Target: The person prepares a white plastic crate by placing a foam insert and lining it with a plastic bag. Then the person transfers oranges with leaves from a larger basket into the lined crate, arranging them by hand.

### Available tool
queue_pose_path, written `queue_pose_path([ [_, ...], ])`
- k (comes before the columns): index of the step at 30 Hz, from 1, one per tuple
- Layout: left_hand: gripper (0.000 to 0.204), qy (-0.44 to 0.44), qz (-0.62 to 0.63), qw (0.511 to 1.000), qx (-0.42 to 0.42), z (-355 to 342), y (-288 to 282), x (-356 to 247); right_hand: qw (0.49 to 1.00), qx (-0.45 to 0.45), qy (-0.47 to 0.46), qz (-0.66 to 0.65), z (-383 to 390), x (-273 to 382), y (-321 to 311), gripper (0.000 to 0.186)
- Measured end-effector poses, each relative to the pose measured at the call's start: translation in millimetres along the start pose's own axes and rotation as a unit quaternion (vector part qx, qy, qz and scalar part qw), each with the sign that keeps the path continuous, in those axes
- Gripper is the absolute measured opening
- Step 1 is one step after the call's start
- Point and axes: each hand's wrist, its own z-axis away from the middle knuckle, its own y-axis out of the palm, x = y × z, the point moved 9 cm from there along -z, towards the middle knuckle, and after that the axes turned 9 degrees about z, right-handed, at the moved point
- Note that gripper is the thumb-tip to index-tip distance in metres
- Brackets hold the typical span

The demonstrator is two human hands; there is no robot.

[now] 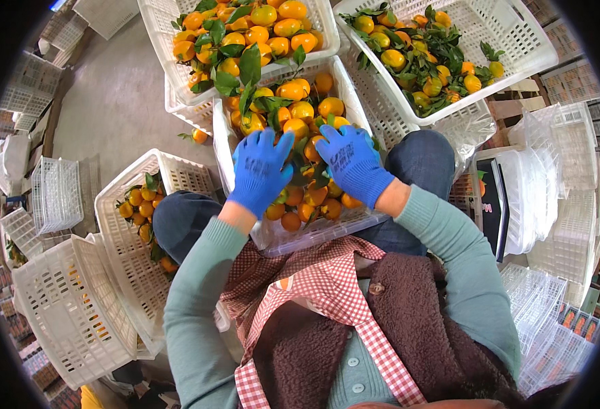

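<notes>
My left hand, in a blue knit glove, rests over mandarins in the white crate between my knees, its fingers apart and slightly bent. Beside it, on the right, my right hand, gloved alike, lies on the same fruit with bent, separated fingers; its fingertips are partly hidden among the fruit. Orange and yellow mandarins with green leaves fill this crate, and a clear plastic liner shows at its near end.
Fruit crates stand ahead, at front right and at my left. Empty crates are stacked lower left. At right are clear plastic bags, a black item and clear containers. A loose mandarin sits left of the middle crate.
</notes>
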Motion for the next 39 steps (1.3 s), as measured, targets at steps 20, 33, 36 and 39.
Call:
queue_pose_path([
  [20, 0.027, -0.091, -0.002, 0.926, 0.367, 78.9, 88.2, -8.8, 0.959, 0.2, -0.172, -0.1, 26.8, 117.7, 97.8, 0.015],
  [33, 0.05, -0.074, -0.139, 0.966, 0.207, 54.2, 73.0, 6.6, 0.952, 0.087, -0.273, -0.109, 20.5, 140.4, 96.8, 0.027],
  [36, 0.056, -0.059, -0.147, 0.963, 0.217, 56.2, 72.1, 7.7, 0.924, 0.114, -0.314, -0.184, 27.0, 115.3, 69.9, 0.028],
  [39, 0.047, -0.091, -0.143, 0.951, 0.259, 56.5, 77.2, 15.0, 0.868, 0.045, -0.184, -0.458, 4.9, 46.3, 16.8, 0.052],
])
